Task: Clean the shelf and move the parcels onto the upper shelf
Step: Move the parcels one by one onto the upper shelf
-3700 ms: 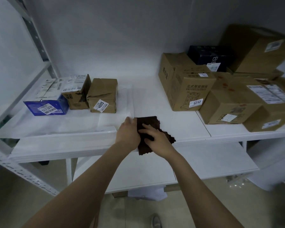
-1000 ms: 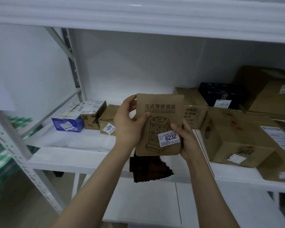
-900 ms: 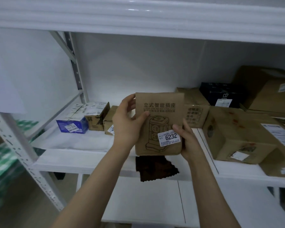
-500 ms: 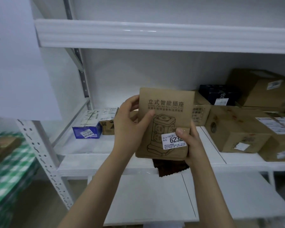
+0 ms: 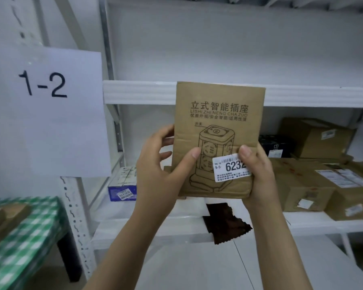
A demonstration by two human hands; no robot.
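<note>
Two bare forearms are seen reaching up from the near edge. A flat brown cardboard parcel [image 5: 216, 126], printed with a line drawing of a tower socket, is held upright in front of the shelving by both hands. Its lower left edge is gripped by the left hand [image 5: 161, 170], with the thumb laid across the front and the fingers curled behind. Its lower right corner is gripped by the right hand [image 5: 258, 176], whose thumb is pressed onto a white barcode label [image 5: 228, 167] marked 6232.

Just below the parcel, a dark brown cloth [image 5: 224, 220] is draped over the front edge of the white lower shelf [image 5: 134, 227]. At the near left, a surface covered in green checked fabric [image 5: 23, 237] is seen, blurred. Above it, a white paper sheet marked 1-2 [image 5: 44, 111] is seen over the perforated white upright [image 5: 71, 206].

Farther back on the lower shelf, a small blue box [image 5: 122, 192] is set at the left. Several brown cardboard boxes [image 5: 302, 185] are stacked at the right, with a black box [image 5: 277, 144] behind them.

The parcel's top edge is raised level with the front lip of the white upper shelf [image 5: 138, 92]; whether the two touch cannot be told.
</note>
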